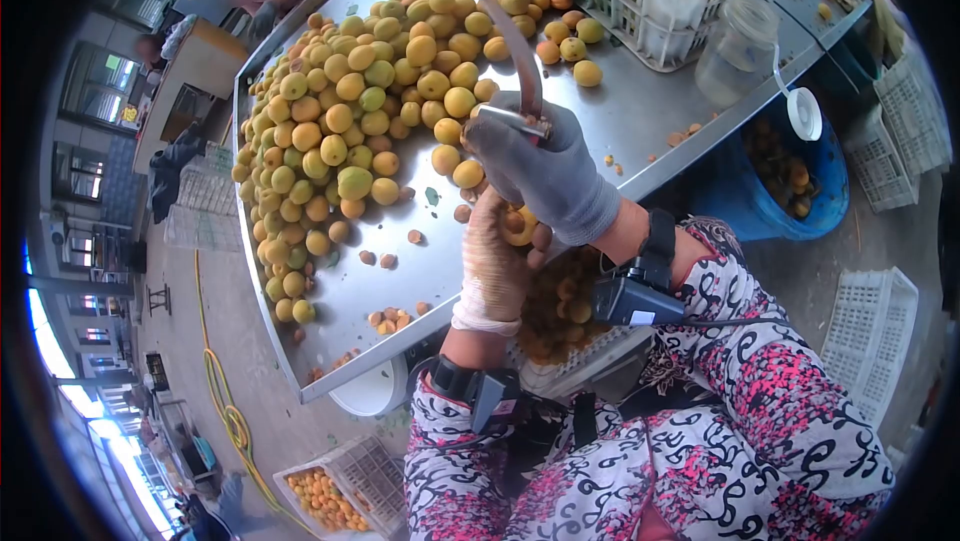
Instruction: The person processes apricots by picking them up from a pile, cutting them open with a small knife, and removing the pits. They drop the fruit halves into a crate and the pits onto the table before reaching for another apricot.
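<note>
My right hand (pixel 560 166), in a grey glove, is closed on the handle of a curved knife (pixel 517 56), whose blade points up and away. Just below and left of it, my left hand (pixel 493 261), in a pale, stained glove, has its fingers wrapped round an apricot (pixel 519 226) that shows between the two hands. A large heap of yellow and orange apricots (pixel 340 111) lies on the metal table (pixel 400 271) ahead and to the left. Small brown pits (pixel 388 320) are scattered near the table's front edge.
A white crate (pixel 660 11) and a clear jar (pixel 738 51) stand at the back right. Below the table are a blue bucket (pixel 830 191) with fruit, another fruit crate (pixel 590 356) and a white bucket (pixel 372 388). A person's gloved hand (pixel 263 21) is across the table.
</note>
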Demonstrator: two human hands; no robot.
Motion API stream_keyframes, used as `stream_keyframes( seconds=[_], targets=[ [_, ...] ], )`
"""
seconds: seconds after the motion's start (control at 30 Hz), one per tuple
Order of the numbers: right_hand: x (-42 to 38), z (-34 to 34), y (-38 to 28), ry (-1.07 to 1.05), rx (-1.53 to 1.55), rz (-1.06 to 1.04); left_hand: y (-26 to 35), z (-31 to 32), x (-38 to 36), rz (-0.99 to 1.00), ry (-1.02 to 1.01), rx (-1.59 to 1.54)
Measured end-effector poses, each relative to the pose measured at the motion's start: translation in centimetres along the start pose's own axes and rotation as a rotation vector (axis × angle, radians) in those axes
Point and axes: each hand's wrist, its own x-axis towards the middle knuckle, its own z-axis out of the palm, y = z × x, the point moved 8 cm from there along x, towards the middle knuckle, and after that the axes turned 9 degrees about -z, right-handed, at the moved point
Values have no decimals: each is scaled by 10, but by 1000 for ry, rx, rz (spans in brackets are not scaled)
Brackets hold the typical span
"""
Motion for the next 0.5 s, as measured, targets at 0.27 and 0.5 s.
stream_keyframes(
  seconds=[0.27,0.5],
  targets=[
    [-9,18,6,-165,-246,-285,2,18,-8,13,114,-230],
    [6,-13,10,162,76,-15,19,17,-14,53,185,139]
  ],
)
